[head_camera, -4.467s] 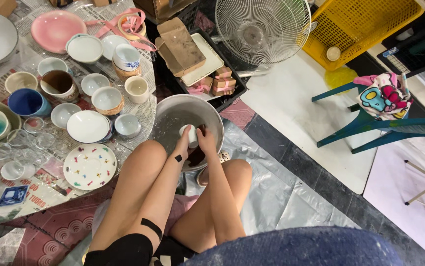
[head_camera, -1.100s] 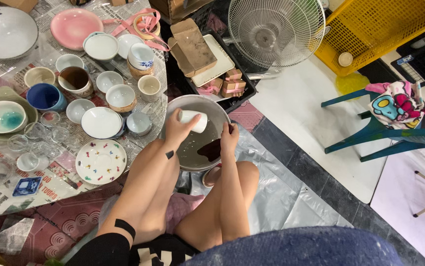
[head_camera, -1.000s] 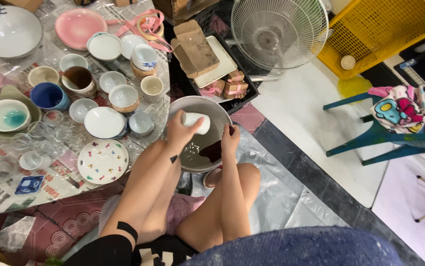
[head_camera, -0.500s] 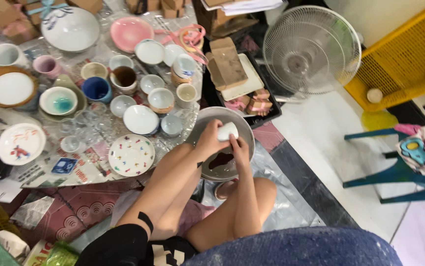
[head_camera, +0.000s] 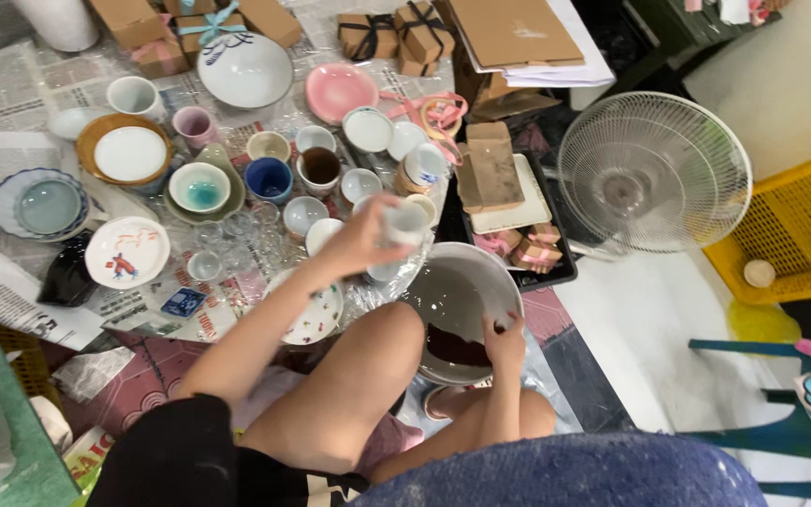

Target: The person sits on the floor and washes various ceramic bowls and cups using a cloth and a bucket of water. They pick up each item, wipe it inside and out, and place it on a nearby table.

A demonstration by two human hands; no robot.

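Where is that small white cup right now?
In the head view, the small white cup is in the left hand, lifted just up-left of the grey basin, over the crowd of bowls and cups.

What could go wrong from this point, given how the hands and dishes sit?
The left hand holds a small white cup above tightly packed ceramic cups and bowls; a slip might chip several. The right hand grips the rim of the metal basin, which holds liquid and might tip or spill.
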